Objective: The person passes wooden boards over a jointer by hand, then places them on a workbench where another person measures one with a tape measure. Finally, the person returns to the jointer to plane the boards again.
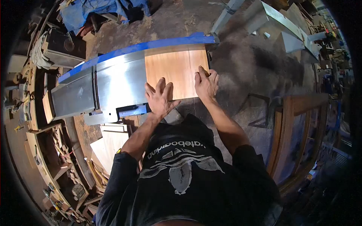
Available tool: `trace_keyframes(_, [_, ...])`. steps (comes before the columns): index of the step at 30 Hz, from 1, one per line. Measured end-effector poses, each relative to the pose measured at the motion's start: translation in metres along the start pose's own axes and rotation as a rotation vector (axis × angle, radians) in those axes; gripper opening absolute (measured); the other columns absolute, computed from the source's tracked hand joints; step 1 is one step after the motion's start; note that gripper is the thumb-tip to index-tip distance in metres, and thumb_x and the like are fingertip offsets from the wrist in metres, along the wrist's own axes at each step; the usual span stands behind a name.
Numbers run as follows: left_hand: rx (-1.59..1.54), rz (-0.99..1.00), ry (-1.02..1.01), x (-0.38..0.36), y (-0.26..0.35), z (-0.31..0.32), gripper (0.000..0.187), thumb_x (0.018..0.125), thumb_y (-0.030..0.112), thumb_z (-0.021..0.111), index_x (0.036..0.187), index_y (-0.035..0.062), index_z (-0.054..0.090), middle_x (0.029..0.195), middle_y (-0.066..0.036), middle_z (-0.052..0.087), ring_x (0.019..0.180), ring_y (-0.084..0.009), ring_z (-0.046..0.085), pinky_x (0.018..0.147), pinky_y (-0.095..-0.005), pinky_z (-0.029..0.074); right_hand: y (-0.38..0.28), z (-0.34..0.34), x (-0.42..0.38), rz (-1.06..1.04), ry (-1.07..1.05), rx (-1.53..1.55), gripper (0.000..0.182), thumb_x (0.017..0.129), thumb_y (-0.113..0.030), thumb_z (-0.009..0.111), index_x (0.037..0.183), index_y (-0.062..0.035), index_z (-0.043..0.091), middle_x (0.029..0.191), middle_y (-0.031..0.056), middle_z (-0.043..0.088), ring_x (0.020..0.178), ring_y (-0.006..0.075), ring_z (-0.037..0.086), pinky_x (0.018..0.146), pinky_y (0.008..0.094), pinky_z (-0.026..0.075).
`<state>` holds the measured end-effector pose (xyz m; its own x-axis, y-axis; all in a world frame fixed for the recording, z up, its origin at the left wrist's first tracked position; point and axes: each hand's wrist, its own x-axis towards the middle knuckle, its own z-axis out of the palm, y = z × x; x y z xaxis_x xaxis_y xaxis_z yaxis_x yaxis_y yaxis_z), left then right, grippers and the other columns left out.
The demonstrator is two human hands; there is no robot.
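A wide, flat wooden board lies on the metal table of a jointer, its far edge along the blue fence. My left hand rests at the board's near left corner, fingers spread over the top and thumb by the near edge. At the right end, my right hand has its fingers bent about the board's edge, with the thumb side on top. The undersides of both hands are hidden.
Left of the machine stands a wooden shelf unit with offcuts. Pale panels lean below the jointer. A wooden frame stands at the right. A blue tarp covers something at the back, near a grey post.
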<state>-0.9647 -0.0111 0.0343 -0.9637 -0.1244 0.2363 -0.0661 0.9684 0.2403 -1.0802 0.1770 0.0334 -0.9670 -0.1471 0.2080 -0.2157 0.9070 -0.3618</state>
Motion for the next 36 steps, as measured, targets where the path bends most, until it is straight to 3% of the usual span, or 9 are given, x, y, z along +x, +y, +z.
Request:
trace_keyframes(2, [-0.019,0.030,0.022,0.000,-0.004,0.001,0.077,0.067,0.067,0.078,0.128,0.0235,0.061,0.143,-0.009,0.043,0.128,-0.0603,0.030,0.091,-0.0715,0.039,-0.001,-0.002,0.000,0.032,-0.033,0.000,0.038,0.094,-0.037,0.064,0.129,-0.0215,0.068,0.118,0.0164,0.047,0.112,0.0360,0.047,0.085,0.0481,0.051])
trace_keyframes(8, [-0.004,0.036,0.016,0.001,-0.002,0.002,0.074,0.068,0.069,0.076,0.125,0.0254,0.062,0.140,-0.007,0.045,0.128,-0.0605,0.030,0.090,-0.0715,0.039,0.004,0.002,0.001,-0.011,-0.026,0.011,0.038,0.094,-0.035,0.065,0.129,-0.0215,0.068,0.120,0.0167,0.046,0.114,0.0368,0.045,0.086,0.0494,0.050])
trace_keyframes(14, [0.001,0.031,0.025,0.001,-0.003,0.008,0.077,0.069,0.078,0.067,0.126,0.0259,0.063,0.141,-0.007,0.047,0.130,-0.0612,0.027,0.093,-0.0706,0.036,-0.001,-0.003,0.001,0.008,-0.037,0.021,0.038,0.093,-0.034,0.063,0.129,-0.0202,0.067,0.119,0.0207,0.047,0.113,0.0397,0.046,0.088,0.0498,0.050])
trace_keyframes(16, [0.024,0.030,0.050,0.001,-0.001,0.007,0.075,0.070,0.077,0.068,0.124,0.0250,0.062,0.139,-0.008,0.046,0.127,-0.0563,0.030,0.090,-0.0679,0.040,0.001,0.000,0.002,0.001,-0.023,0.015,0.038,0.093,-0.034,0.063,0.128,-0.0201,0.067,0.119,0.0206,0.047,0.113,0.0397,0.047,0.089,0.0500,0.049])
trace_keyframes(23, [0.056,0.047,0.076,0.000,0.003,0.003,0.077,0.070,0.078,0.067,0.124,0.0239,0.063,0.140,-0.008,0.044,0.125,-0.0532,0.032,0.091,-0.0658,0.039,0.001,-0.002,0.000,0.014,-0.037,0.024,0.039,0.093,-0.034,0.063,0.130,-0.0212,0.064,0.119,0.0201,0.048,0.113,0.0396,0.046,0.089,0.0507,0.049])
trace_keyframes(26, [0.040,0.012,0.023,0.000,0.005,0.000,0.078,0.068,0.074,0.071,0.126,0.0237,0.062,0.141,-0.008,0.043,0.126,-0.0526,0.031,0.093,-0.0658,0.039,-0.001,-0.003,-0.002,0.010,-0.026,-0.016,0.038,0.095,-0.036,0.061,0.130,-0.0206,0.067,0.122,0.0189,0.046,0.114,0.0373,0.045,0.086,0.0486,0.051])
trace_keyframes(28, [-0.053,-0.050,-0.075,-0.001,0.004,0.000,0.084,0.063,0.061,0.083,0.134,0.0265,0.055,0.148,-0.005,0.038,0.135,-0.0599,0.020,0.100,-0.0703,0.034,-0.002,-0.004,-0.003,0.004,-0.024,-0.015,0.038,0.096,-0.037,0.061,0.130,-0.0206,0.067,0.122,0.0188,0.046,0.114,0.0373,0.045,0.086,0.0486,0.051])
trace_keyframes(36, [-0.034,-0.057,-0.141,-0.002,0.005,-0.012,0.089,0.059,0.048,0.089,0.137,0.0244,0.053,0.150,-0.006,0.037,0.138,-0.0590,0.018,0.106,-0.0681,0.031,0.003,0.004,-0.004,0.017,0.000,-0.027,0.040,0.096,-0.039,0.060,0.132,-0.0218,0.064,0.120,0.0173,0.049,0.113,0.0371,0.046,0.090,0.0477,0.050])
